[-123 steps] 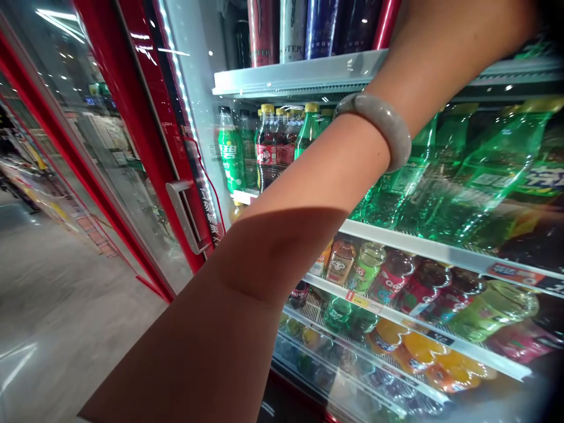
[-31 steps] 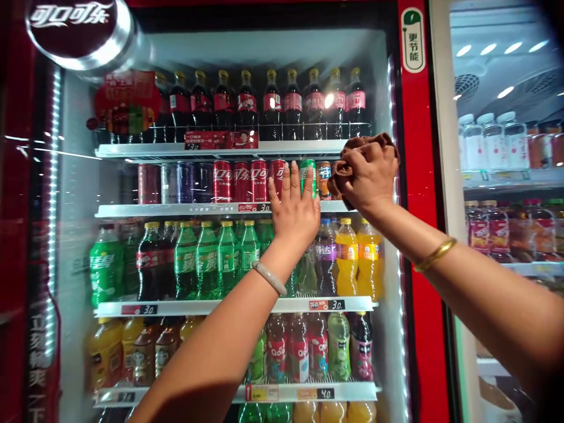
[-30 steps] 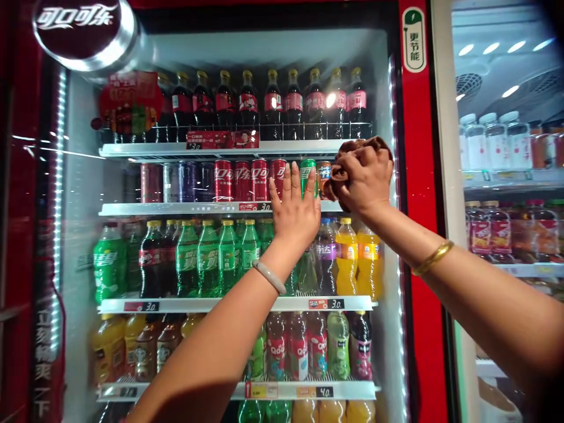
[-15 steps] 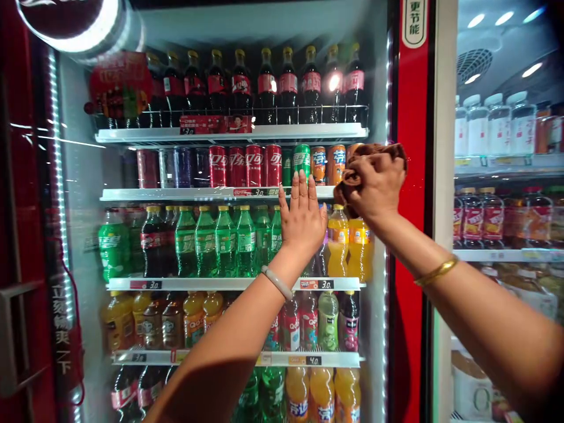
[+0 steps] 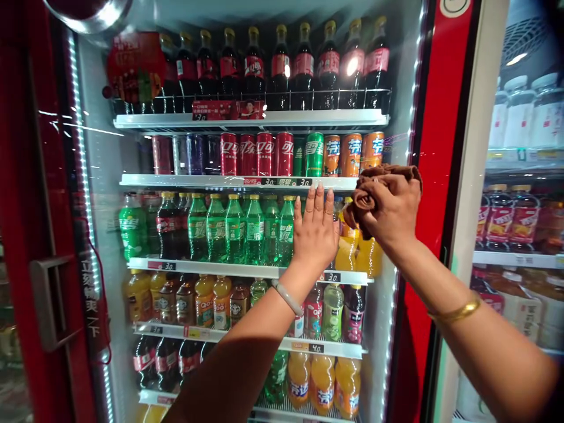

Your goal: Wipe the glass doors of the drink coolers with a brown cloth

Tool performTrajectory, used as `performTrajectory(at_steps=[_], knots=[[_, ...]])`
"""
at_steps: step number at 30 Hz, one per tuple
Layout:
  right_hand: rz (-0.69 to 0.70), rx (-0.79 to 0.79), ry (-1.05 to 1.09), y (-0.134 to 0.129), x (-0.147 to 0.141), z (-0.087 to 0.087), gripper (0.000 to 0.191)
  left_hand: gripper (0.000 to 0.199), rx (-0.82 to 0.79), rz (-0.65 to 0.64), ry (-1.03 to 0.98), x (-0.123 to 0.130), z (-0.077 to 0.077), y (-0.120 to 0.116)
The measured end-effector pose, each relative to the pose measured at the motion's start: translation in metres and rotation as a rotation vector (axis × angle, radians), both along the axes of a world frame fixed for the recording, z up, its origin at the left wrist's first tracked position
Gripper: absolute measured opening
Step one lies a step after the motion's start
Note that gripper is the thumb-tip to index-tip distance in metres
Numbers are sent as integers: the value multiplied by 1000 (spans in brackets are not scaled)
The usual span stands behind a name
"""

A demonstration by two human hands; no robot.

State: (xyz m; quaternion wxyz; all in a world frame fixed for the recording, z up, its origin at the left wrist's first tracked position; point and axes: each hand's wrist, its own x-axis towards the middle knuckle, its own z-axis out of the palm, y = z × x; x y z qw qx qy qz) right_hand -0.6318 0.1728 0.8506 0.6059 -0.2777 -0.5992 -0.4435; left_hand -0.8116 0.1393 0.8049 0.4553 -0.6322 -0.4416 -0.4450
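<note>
My left hand (image 5: 316, 226) lies flat against the glass door (image 5: 247, 188) of a drinks fridge, its fingers stretched upward and holding nothing. A pale bangle circles that wrist. Up and to the right, my right hand (image 5: 393, 205) grips a bunched brown cloth (image 5: 369, 198) against the glass near the red door frame (image 5: 440, 147). A gold bracelet sits on the right forearm. Behind the glass, my hands cover parts of the green bottles (image 5: 215, 229) and the orange drink bottles (image 5: 346, 249).
Inside the fridge, cola bottles (image 5: 304, 67) line the top shelf, with cans (image 5: 265, 154) below. A metal door handle (image 5: 53, 302) juts out at the left. Another fridge with white-capped bottles (image 5: 516, 111) stands to the right.
The view has shifted, so the shelves sit higher in the picture. My right hand with the cloth has moved down the glass, uncovering the orange cans. My left hand has also slid lower.
</note>
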Motion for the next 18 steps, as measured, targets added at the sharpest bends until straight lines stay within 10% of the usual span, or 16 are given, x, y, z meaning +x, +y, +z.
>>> performTrajectory(at_steps=[5, 10, 18], knots=[[32, 19, 21, -11, -45, -29, 28, 77, 49, 3, -19, -1, -13, 3], [57, 44, -185, -2, 2, -88, 35, 78, 28, 4, 31, -3, -37, -3], [104, -44, 176, -12, -36, -44, 25, 76, 6, 7, 7, -3, -42, -4]])
